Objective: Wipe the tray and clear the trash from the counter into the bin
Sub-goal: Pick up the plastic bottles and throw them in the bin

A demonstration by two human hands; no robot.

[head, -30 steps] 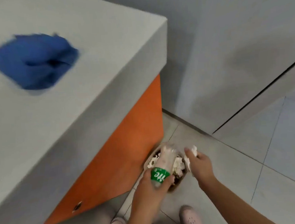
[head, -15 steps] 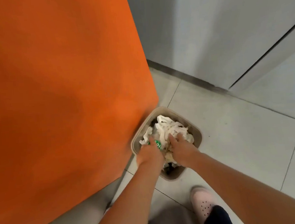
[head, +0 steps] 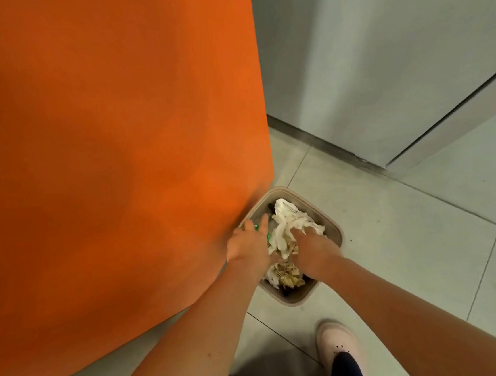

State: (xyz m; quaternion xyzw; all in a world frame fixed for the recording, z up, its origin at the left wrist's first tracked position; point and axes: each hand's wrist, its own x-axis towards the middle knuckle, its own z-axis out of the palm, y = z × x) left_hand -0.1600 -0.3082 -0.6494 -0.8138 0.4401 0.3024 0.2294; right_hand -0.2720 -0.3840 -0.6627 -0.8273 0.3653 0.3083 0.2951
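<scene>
A small beige bin (head: 332,227) stands on the floor against the orange counter side. It is full of crumpled white tissues (head: 289,224), and a sliver of the green-labelled bottle (head: 265,236) shows beside them. My left hand (head: 250,241) is over the bin's left side with straight fingers spread above the bottle. My right hand (head: 312,251) reaches into the bin with its fingertips buried in the white tissues. The counter top and the tray are out of view.
The orange counter panel (head: 118,154) fills the left of the view. Grey walls (head: 379,56) meet at a corner behind the bin. Pale floor tiles (head: 411,248) stretch right. My pink shoe (head: 340,347) stands just below the bin.
I have bent down to the bin. The bottle went from my left hand's grip into the bin, and those fingers have spread. My right hand pushed its tissue down among the trash.
</scene>
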